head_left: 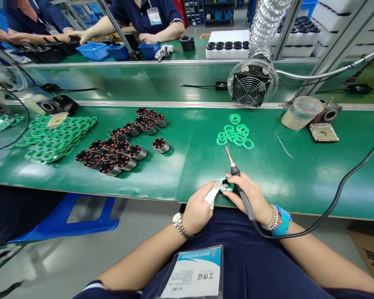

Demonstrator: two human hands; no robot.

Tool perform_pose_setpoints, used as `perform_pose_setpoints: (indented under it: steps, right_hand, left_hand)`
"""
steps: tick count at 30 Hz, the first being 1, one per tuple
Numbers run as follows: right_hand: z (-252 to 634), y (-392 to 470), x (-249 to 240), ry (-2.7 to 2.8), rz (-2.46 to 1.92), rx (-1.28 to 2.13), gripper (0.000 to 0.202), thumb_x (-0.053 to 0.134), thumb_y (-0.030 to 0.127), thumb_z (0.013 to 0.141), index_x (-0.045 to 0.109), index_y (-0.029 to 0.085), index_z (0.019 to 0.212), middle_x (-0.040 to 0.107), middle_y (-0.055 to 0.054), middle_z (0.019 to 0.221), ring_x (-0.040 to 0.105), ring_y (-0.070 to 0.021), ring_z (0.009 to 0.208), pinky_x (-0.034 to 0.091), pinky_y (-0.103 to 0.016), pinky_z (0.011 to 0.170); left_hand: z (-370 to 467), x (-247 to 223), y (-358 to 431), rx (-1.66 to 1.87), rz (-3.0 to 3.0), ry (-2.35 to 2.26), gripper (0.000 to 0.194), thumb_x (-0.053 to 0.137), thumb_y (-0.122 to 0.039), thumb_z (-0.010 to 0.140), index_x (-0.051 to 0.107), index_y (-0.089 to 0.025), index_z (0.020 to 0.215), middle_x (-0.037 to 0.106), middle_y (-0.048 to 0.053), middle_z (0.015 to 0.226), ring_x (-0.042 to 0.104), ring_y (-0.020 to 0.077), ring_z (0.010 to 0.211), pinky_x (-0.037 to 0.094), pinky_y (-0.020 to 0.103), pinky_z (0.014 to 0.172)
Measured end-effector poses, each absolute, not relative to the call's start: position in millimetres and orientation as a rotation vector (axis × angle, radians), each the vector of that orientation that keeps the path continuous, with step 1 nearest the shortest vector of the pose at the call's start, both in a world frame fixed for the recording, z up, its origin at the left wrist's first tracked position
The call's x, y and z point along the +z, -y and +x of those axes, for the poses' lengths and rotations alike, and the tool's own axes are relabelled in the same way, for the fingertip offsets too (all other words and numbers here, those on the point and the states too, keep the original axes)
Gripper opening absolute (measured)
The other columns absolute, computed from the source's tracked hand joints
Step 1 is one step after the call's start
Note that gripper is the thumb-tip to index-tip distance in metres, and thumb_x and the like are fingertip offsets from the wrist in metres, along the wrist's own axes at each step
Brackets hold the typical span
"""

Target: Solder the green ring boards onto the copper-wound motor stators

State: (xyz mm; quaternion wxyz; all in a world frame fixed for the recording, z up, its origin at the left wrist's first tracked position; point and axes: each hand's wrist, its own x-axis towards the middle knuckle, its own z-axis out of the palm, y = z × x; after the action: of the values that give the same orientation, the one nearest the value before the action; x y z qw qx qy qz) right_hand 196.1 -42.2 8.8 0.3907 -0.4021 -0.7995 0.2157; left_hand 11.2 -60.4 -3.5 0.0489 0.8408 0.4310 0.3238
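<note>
At the table's front edge my left hand (201, 207), one finger wrapped in white tape, grips the side of a round part with a green ring board on top (226, 185). My right hand (251, 197) touches the same part from the right with thumb and fingertips. A soldering iron (241, 189) rests in that hand, its tip pointing away, up toward several loose green ring boards (234, 133). Its black cable runs off to the right. To the left stand several metal-cased copper-wound coils (123, 147), with one coil (161, 145) apart from them.
Far left lies a large pile of green boards (56, 137). A small fan (251, 89) stands behind the loose rings. At right are a tape roll (302, 111), a sponge tray (324, 133) and a thin wire (283, 144). Co-workers' hands work across the bench.
</note>
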Motion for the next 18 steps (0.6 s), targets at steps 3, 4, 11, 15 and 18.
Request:
perform_pose_setpoints:
  steps: [3, 4, 11, 15, 18]
  right_hand:
    - [196.2, 42.3, 8.7, 2.036, -1.032, 0.54, 0.026, 0.056, 0.022, 0.084, 0.047, 0.022, 0.109, 0.058, -0.008, 0.101, 0.057, -0.0184, 0.087, 0.05, -0.032, 0.077]
    - [196.1, 42.4, 8.6, 2.037, -1.031, 0.539, 0.026, 0.056, 0.021, 0.084, 0.048, 0.022, 0.109, 0.058, -0.008, 0.101, 0.057, -0.0182, 0.087, 0.05, -0.032, 0.077]
    - [195.8, 40.0, 7.3, 2.002, -1.008, 0.568, 0.029, 0.058, 0.02, 0.083, 0.049, 0.021, 0.11, 0.059, -0.009, 0.104, 0.058, -0.0189, 0.094, 0.05, -0.033, 0.082]
    - [202.2, 39.9, 14.7, 1.964, -1.041, 0.699, 0.037, 0.06, 0.02, 0.081, 0.046, 0.022, 0.115, 0.06, -0.008, 0.112, 0.059, -0.0191, 0.102, 0.049, -0.034, 0.089]
    - [206.7, 45.6, 20.5, 1.965, -1.069, 0.703, 0.042, 0.061, 0.019, 0.079, 0.043, 0.022, 0.117, 0.058, -0.01, 0.119, 0.056, -0.0213, 0.109, 0.047, -0.037, 0.093]
  left_hand:
    - [11.1, 2.0, 66.0, 0.799, 2.718, -1.41, 0.042, 0.038, -0.006, 0.083, 0.047, -0.011, 0.123, 0.063, 0.016, 0.108, 0.059, 0.0262, 0.1, 0.053, 0.038, 0.079]
    - [11.2, 5.9, 65.7, 0.732, 2.729, -1.439, 0.042, 0.039, -0.006, 0.082, 0.048, -0.01, 0.123, 0.063, 0.017, 0.108, 0.059, 0.0276, 0.1, 0.053, 0.04, 0.078]
    - [-3.9, 29.0, 21.8, 0.616, 2.046, -1.202, 0.038, 0.04, -0.011, 0.084, 0.052, -0.016, 0.12, 0.065, 0.01, 0.109, 0.064, 0.018, 0.091, 0.054, 0.033, 0.08]
    - [-1.8, 22.4, 15.9, 0.665, 1.73, -1.014, 0.053, 0.043, -0.011, 0.082, 0.035, -0.017, 0.134, 0.06, 0.011, 0.121, 0.062, 0.0171, 0.099, 0.052, 0.032, 0.084]
    - [4.1, 17.7, 33.9, 0.714, 1.71, -1.079, 0.051, 0.043, -0.011, 0.084, 0.035, -0.017, 0.133, 0.065, 0.008, 0.111, 0.062, 0.0163, 0.098, 0.05, 0.032, 0.087]
